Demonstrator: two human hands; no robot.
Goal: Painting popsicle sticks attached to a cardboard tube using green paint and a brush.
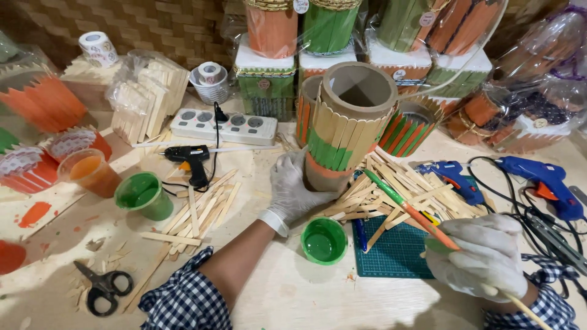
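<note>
Gripping the base of a cardboard tube (pixel 345 131) clad in flat wooden sticks, the gloved left hand (pixel 292 189) tilts it, probably so its side faces the brush. Closed around a thin paintbrush (pixel 411 211), the gloved right hand (pixel 483 256) points the green-tipped bristles at the tube's green and orange bands. Just below the tube sits a round cup of glossy green paint (pixel 323 241); loose sticks (pixel 400 189) lie to its right.

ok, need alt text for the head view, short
A person's gloved left hand steadies a cardboard tube clad in wooden sticks painted partly green and orange, while the gloved right hand holds a paintbrush toward it. A green paint cup, loose wooden sticks, scissors and glue guns lie around on the table.
</note>
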